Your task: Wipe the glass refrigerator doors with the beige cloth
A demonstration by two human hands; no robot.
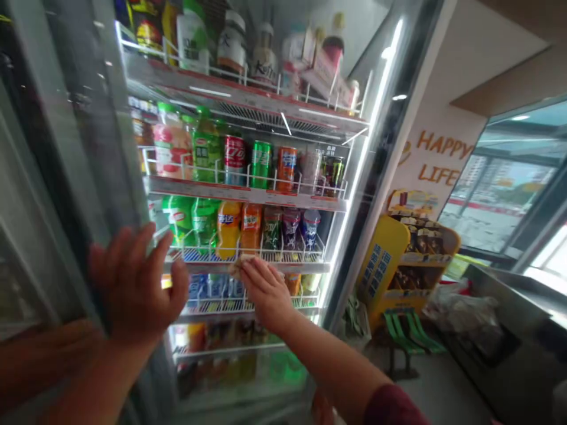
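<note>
A tall drinks fridge with a glass door (248, 392) stands in front of me, its lit shelves showing through the pane. My right hand (268, 295) lies on a small pale cloth (237, 267) against the glass, level with a middle shelf. Its fingers are together over the cloth, which is mostly hidden beneath them. At the left, near the door's metal frame (95, 147), my left hand (137, 283) is raised with its fingers apart and nothing in it. Motion blurs it, and I cannot tell whether it touches the frame.
Behind the glass are an orange soda bottle (228, 230), green bottles (204, 147), cans (261, 164) and white wire rails. To the right stand a yellow display rack (381, 265), green seats (410, 330) and a dark counter (500, 354) with plastic bags (465, 313).
</note>
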